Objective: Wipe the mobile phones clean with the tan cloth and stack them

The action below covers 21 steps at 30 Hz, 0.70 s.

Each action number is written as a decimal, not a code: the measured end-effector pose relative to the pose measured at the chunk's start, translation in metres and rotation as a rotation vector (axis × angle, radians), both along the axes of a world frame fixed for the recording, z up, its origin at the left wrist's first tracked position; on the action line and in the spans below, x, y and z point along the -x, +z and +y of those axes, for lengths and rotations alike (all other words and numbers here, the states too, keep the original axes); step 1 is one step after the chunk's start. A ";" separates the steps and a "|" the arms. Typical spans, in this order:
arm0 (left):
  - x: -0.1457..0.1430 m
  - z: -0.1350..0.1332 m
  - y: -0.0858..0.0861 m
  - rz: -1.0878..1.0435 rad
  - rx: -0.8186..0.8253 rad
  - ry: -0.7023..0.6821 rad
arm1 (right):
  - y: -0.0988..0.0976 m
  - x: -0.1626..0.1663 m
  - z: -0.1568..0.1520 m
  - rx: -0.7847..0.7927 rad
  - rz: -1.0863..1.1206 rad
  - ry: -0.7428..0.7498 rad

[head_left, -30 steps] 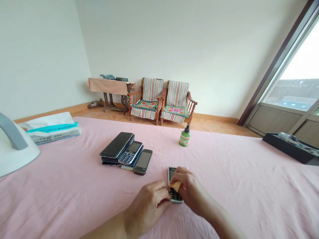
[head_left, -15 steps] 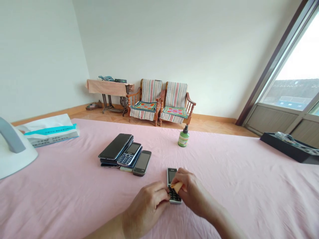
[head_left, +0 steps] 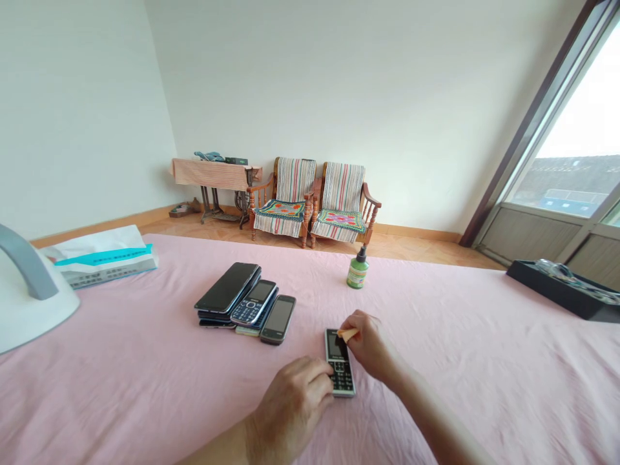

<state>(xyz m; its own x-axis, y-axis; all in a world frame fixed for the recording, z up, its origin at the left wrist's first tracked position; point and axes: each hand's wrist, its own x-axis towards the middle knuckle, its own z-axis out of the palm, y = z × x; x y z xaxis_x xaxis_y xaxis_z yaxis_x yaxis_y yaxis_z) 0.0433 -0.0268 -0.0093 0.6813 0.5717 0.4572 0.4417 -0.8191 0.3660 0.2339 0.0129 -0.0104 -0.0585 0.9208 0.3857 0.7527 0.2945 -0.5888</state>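
A silver-edged keypad phone (head_left: 340,369) lies face up on the pink cloth before me. My left hand (head_left: 296,397) is closed at its lower left side, fingertips on the edge and keys, holding it in place. Pinched in my right hand (head_left: 367,341) is a small orange-yellow cleaning cloth (head_left: 347,334), pressed to the upper right of the phone's screen. Left of my hands sit a stack of smartphones (head_left: 228,287), a dark blue keypad phone (head_left: 254,302) and a grey phone (head_left: 278,319).
A green spray bottle (head_left: 357,268) stands beyond my right hand. At the left are a tissue pack (head_left: 106,258) and a white appliance with a grey handle (head_left: 33,265). A black tray (head_left: 557,287) with tangled items lies far right. Two wooden chairs (head_left: 314,203) stand behind.
My right hand has moved the cloth upward from the phone's keypad to the top of its screen, uncovering the keys. My left hand stays at the phone's left edge.
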 end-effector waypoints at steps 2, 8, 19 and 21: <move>0.000 0.001 0.000 -0.004 0.011 0.001 | -0.001 -0.001 0.004 -0.002 0.004 -0.013; 0.001 0.002 -0.002 0.010 0.037 0.010 | 0.005 -0.002 -0.020 0.053 -0.013 0.066; 0.001 -0.001 -0.001 0.011 0.007 0.026 | 0.000 0.010 -0.007 0.027 -0.007 0.125; 0.002 0.000 -0.001 0.010 0.007 0.023 | 0.001 0.010 -0.010 0.052 -0.018 0.169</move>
